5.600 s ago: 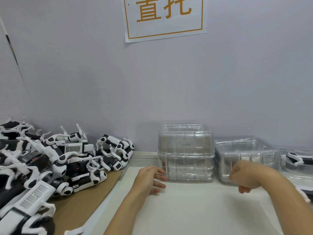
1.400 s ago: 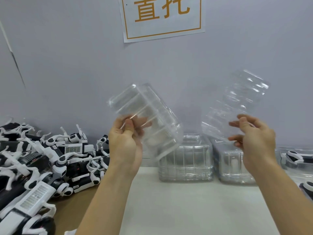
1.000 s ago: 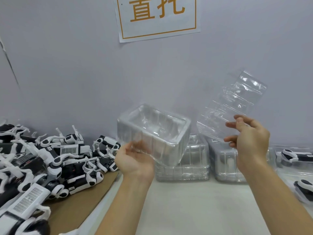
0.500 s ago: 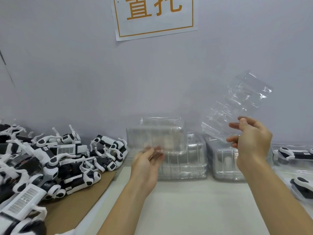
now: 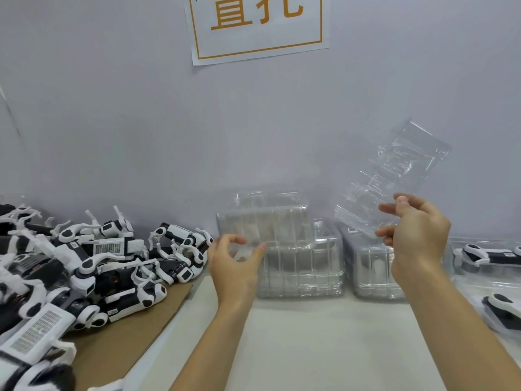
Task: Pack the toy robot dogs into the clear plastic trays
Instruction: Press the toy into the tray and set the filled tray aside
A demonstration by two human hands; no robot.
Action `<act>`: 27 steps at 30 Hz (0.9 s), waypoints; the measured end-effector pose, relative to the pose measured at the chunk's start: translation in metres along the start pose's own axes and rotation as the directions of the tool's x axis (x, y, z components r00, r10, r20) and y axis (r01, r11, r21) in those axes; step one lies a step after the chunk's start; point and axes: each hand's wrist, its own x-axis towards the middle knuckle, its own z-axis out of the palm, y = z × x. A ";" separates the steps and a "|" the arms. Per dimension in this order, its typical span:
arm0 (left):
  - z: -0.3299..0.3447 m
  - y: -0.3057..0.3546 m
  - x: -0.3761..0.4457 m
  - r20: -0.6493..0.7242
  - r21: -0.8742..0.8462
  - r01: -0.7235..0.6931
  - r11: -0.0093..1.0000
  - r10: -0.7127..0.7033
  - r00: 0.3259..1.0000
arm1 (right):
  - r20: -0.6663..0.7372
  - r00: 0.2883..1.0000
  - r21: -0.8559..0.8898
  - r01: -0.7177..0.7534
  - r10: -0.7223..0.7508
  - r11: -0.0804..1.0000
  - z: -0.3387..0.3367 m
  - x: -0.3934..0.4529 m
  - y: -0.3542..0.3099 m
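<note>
While the left hand (image 5: 235,259) seemingly pinches the tray stack (image 5: 265,218) at twelve o'clock, the right hand's (image 5: 417,235) fingers clamp a tilted clear tray (image 5: 392,176); either could slip.

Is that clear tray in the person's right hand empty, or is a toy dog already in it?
Empty. The clear tray, pinched in the right hand, shows only the wall through it.

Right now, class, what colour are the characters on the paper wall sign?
Orange, on the white paper sign; head view.

Left hand (image 5: 236,263) holds a clear tray (image 5: 265,221) over the stack (image 5: 301,269) — right hand (image 5: 417,235) pinches a tilted tray (image 5: 394,179).
</note>
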 end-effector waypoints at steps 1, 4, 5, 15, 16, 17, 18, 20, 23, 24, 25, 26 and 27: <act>0.001 0.002 -0.001 0.041 -0.084 -0.003 0.996 0.007 0.999 | -0.011 1.000 0.005 0.005 -0.005 1.000 0.000 -0.001 0.000; 0.003 0.006 -0.003 0.221 -0.237 0.030 0.971 0.024 0.975 | -0.067 0.997 0.015 0.044 -0.043 0.999 0.000 -0.001 -0.002; 0.003 0.006 -0.003 0.272 -0.216 0.030 0.976 0.031 0.962 | -0.085 0.995 0.016 0.062 -0.060 0.998 -0.001 -0.001 -0.003; -0.004 -0.004 -0.003 0.433 0.048 0.009 0.999 -0.029 0.901 | -0.133 0.915 -0.045 0.377 -0.380 0.925 0.004 -0.019 -0.028; -0.004 -0.005 -0.003 0.448 0.049 0.009 0.999 -0.030 0.894 | -0.117 0.900 -0.038 0.418 -0.419 0.908 0.004 -0.020 -0.033; -0.004 -0.006 -0.003 0.451 0.049 0.009 0.999 -0.030 0.892 | -0.093 0.883 -0.033 0.460 -0.461 0.887 0.003 -0.021 -0.038; -0.004 -0.006 -0.002 0.439 0.047 0.007 0.999 -0.027 0.898 | -0.059 0.867 -0.017 0.495 -0.495 0.869 0.003 -0.022 -0.044; -0.005 -0.008 0.000 0.376 0.032 -0.012 0.999 -0.001 0.927 | 0.054 0.846 0.035 0.529 -0.530 0.848 0.000 -0.022 -0.056; -0.008 -0.010 0.003 0.309 0.006 -0.028 1.000 0.024 0.951 | 0.347 0.796 0.125 0.485 -0.496 0.866 -0.006 -0.024 -0.074; -0.009 -0.011 0.004 0.297 0.001 -0.021 1.000 0.020 0.955 | 0.448 0.763 0.150 0.448 -0.465 0.881 -0.007 -0.025 -0.078; -0.010 -0.012 0.006 0.279 -0.002 -0.012 1.000 0.012 0.960 | 0.539 0.724 0.159 0.414 -0.430 0.896 -0.008 -0.027 -0.083; -0.011 -0.012 0.008 0.248 -0.008 -0.003 1.000 0.005 0.969 | 0.619 0.680 0.154 0.386 -0.393 0.910 -0.008 -0.028 -0.086; -0.012 -0.012 0.011 0.207 -0.021 0.009 1.000 -0.005 0.978 | 0.689 0.632 0.137 0.367 -0.354 0.920 -0.008 -0.030 -0.089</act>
